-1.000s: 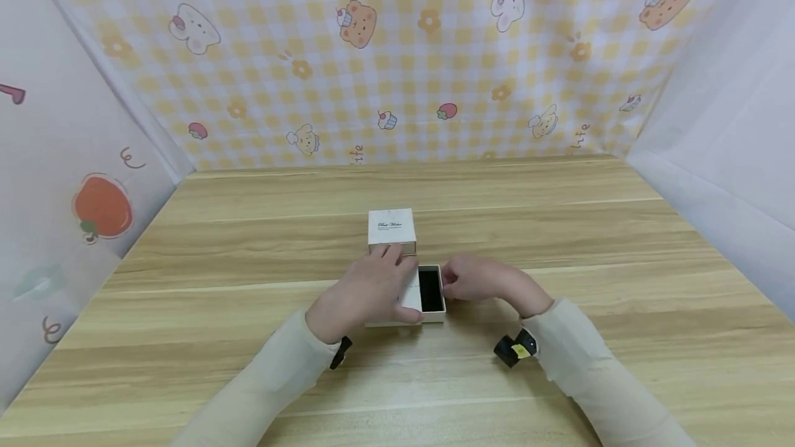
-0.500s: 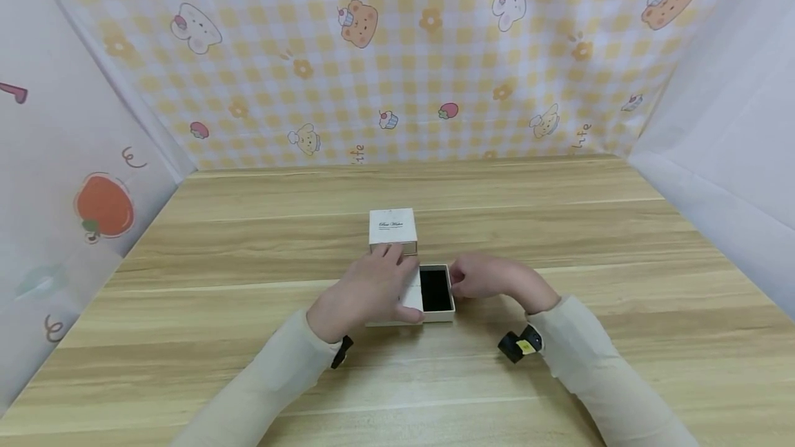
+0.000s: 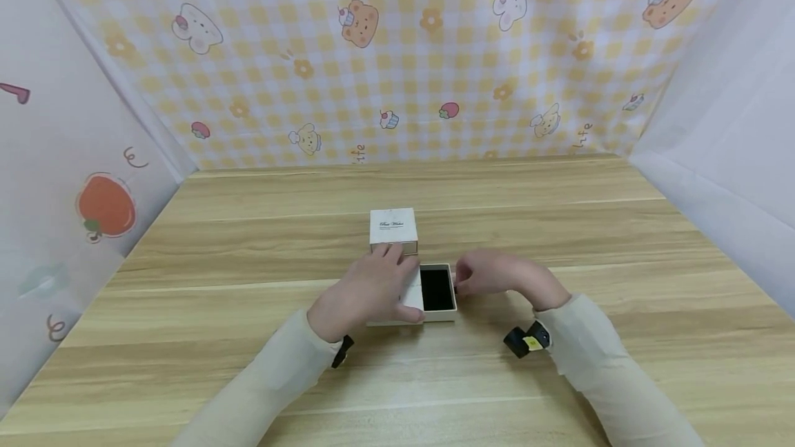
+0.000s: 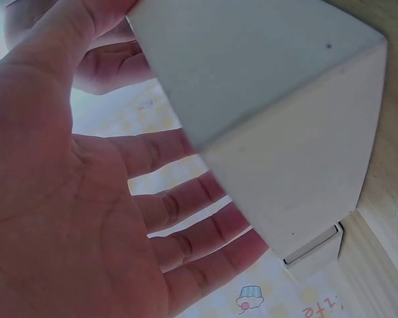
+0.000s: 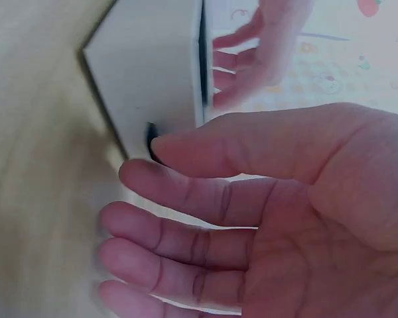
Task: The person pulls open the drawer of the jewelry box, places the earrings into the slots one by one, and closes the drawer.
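Observation:
A white drawer-style box [image 3: 411, 293] lies on the table with its drawer [image 3: 437, 316] slid out to the right. The drawer's inside is lined in black. My left hand [image 3: 371, 288] spans the box's outer sleeve [image 4: 285, 126], thumb on the near side and fingers reaching over the far side. At the drawer's right end, my right hand [image 3: 491, 272] pinches a small black pull tab [image 5: 152, 138] between thumb and index finger; its other fingers are extended in the right wrist view. Much of the sleeve's top is hidden under the left hand.
Just behind the left fingers sits a second white box [image 3: 393, 226] with dark lettering on its lid. The wooden table [image 3: 186, 281] runs back to a yellow checked cloth [image 3: 428, 74], with white cloth [image 3: 733, 123] at the sides.
The right hand has moved to the right, drawing the drawer further out of the sleeve. The left hand and the box behind it have stayed in place.

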A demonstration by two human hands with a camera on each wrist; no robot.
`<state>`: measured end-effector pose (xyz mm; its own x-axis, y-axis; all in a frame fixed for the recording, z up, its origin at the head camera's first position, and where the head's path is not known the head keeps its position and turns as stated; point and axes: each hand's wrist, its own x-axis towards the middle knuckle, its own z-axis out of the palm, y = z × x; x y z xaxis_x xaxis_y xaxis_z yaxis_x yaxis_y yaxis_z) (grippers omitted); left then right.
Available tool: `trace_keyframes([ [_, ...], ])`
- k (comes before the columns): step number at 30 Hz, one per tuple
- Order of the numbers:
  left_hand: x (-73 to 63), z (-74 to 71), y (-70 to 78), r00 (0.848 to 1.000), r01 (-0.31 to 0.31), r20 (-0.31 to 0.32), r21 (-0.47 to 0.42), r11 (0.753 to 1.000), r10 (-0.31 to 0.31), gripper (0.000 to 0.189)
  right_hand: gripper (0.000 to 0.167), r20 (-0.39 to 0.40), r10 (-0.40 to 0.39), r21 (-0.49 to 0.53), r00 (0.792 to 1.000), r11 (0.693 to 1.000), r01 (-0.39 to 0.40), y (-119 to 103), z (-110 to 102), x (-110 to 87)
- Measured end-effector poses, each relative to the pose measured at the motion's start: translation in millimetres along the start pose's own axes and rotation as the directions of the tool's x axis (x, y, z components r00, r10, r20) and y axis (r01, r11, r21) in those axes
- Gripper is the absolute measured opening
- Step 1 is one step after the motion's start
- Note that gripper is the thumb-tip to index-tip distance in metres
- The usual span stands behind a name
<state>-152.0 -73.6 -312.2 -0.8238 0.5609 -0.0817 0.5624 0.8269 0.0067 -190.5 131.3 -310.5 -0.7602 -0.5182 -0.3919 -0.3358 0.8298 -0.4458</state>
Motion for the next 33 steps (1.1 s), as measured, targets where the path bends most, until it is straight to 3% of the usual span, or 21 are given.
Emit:
trace_keyframes([
  [6,0.9,0.1,0.0,1.000,0.003,0.007,-0.006,1.000,-0.003,0.079,0.025,-0.055,0.003,0.009,0.999,1.000,-0.002,-3,-9,-10.7],
  [11,1.6,0.2,-0.2,1.000,0.002,0.010,0.000,1.000,-0.002,0.078,0.051,-0.102,-0.048,0.015,0.994,0.999,0.050,-12,-10,-17.8],
  [18,0.5,-0.2,0.2,1.000,-0.006,-0.001,0.018,1.000,0.006,0.077,0.081,-0.100,-0.122,-0.160,0.987,0.981,0.105,-27,2,-17.4],
  [26,0.7,0.3,0.4,1.000,-0.007,-0.004,0.014,1.000,0.007,0.078,0.088,-0.127,-0.192,-0.224,0.973,0.961,0.160,-30,12,-11.0],
  [33,0.8,1.3,-0.6,1.000,-0.012,-0.014,0.009,1.000,0.012,0.076,0.086,-0.135,-0.196,-0.198,0.971,0.966,0.168,-29,17,-6.8],
])
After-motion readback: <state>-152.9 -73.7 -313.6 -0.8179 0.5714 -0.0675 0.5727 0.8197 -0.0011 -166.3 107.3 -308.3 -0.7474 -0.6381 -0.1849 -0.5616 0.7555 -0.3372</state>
